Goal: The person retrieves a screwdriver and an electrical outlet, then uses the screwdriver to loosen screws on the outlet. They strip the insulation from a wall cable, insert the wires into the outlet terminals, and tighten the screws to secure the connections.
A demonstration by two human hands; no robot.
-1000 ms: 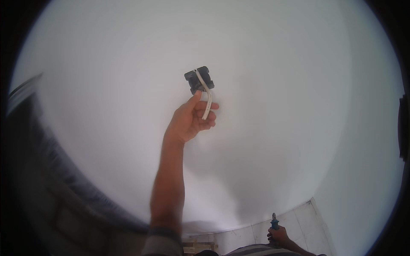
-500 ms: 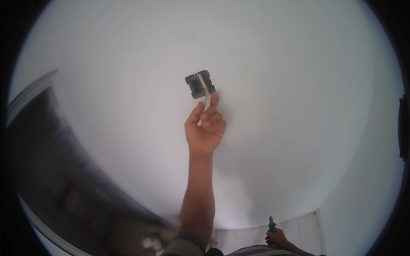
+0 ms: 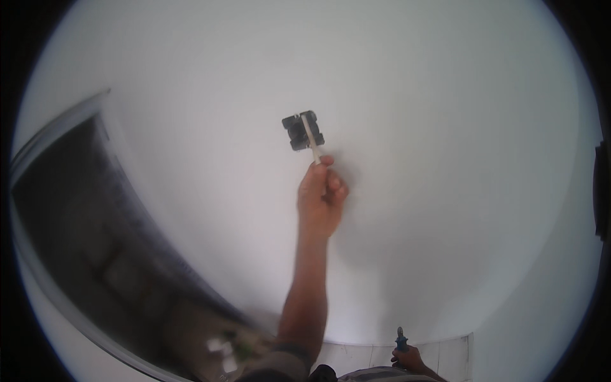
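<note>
1. The left hand (image 3: 323, 196) is nearly closed, its thumb and fingertips pinching the lower end of a white cable (image 3: 310, 134); the other fingers curl loosely toward the palm.
2. That cable runs upward from the pinch across the front of a black square box (image 3: 294, 132) in the white wall (image 3: 414, 159); the hand sits just below the box.
3. The right hand (image 3: 410, 360), low and well apart, is wrapped around a blue-handled tool (image 3: 401, 342), metal tip pointing up.
</note>
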